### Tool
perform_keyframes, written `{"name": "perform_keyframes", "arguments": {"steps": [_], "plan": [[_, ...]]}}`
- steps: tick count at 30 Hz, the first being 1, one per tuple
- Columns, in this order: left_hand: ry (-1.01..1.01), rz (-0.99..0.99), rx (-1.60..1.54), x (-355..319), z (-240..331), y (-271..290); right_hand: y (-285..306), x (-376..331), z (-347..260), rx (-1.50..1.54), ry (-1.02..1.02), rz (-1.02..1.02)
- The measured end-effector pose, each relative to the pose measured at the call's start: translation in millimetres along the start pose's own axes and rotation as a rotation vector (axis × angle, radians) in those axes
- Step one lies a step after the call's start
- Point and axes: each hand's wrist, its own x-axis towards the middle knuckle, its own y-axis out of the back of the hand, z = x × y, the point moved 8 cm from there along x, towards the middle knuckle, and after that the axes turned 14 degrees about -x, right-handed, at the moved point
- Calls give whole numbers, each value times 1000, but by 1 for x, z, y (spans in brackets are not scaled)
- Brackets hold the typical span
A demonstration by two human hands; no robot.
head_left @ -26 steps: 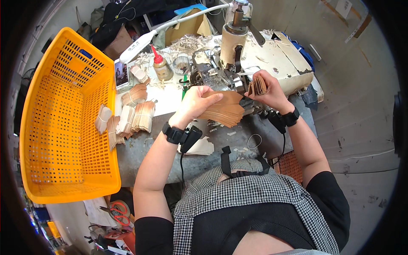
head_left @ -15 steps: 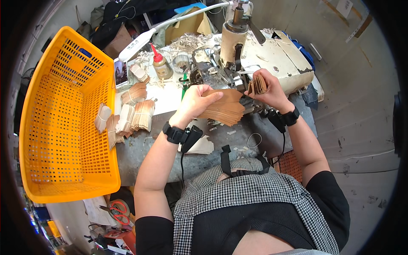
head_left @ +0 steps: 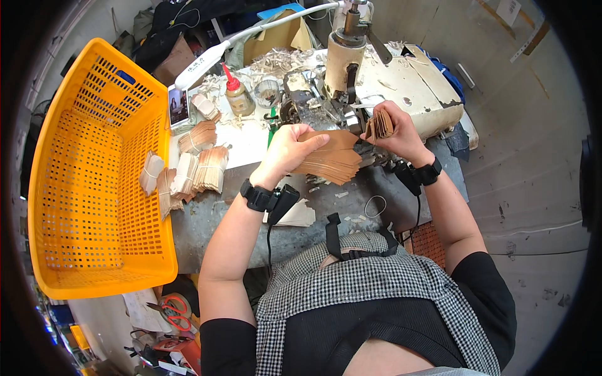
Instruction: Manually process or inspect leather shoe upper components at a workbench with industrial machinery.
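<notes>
My left hand (head_left: 290, 152) is closed on a fanned stack of flat brown leather pieces (head_left: 331, 158), its thumb lying on top. The layered edges spread toward the right, over the front of the bench. A smaller bunch of brown leather pieces (head_left: 380, 128) is gripped in my right hand (head_left: 404, 134), with edges upward and fingers wrapped round it. Both hands are just in front of a cream machine (head_left: 344, 66) with a metal head, and a gap separates the two stacks. Pale pieces (head_left: 297, 215) lie on the bench below my left wrist.
A yellow perforated basket (head_left: 166, 276) stands at the left. Beside it are several banded bundles of leather pieces (head_left: 211, 169). A red-capped bottle (head_left: 239, 97), a glass jar (head_left: 268, 94) and a white lamp (head_left: 202, 66) are behind. A rubber band (head_left: 375, 206) lies on the grey bench (head_left: 216, 241).
</notes>
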Motion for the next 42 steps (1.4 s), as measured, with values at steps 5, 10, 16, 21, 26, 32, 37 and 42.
{"name": "perform_keyframes", "arguments": {"steps": [5, 10, 16, 21, 26, 32, 37, 42], "plan": [[7, 6, 10, -1, 2, 0, -1, -1, 2, -9, -1, -1], [3, 6, -6, -1, 1, -1, -1, 0, 4, -35, 7, 2], [-19, 4, -27, 2, -4, 0, 0, 0, 1, -43, 8, 9], [-27, 4, -47, 1, -3, -1, -1, -1, 3, -33, 3, 12], [-31, 12, -48, 0, -2, -1, -2, -2, 3, -33, -1, 10], [-39, 37, -96, 0, -3, -1, -2, -2, 1, -24, 6, 19], [-38, 28, -87, 0, -4, -2, 0, -1, -2, -79, 25, 20], [-37, 24, -71, -1, -3, -3, -2, -2, 4, -46, -5, 18]]}}
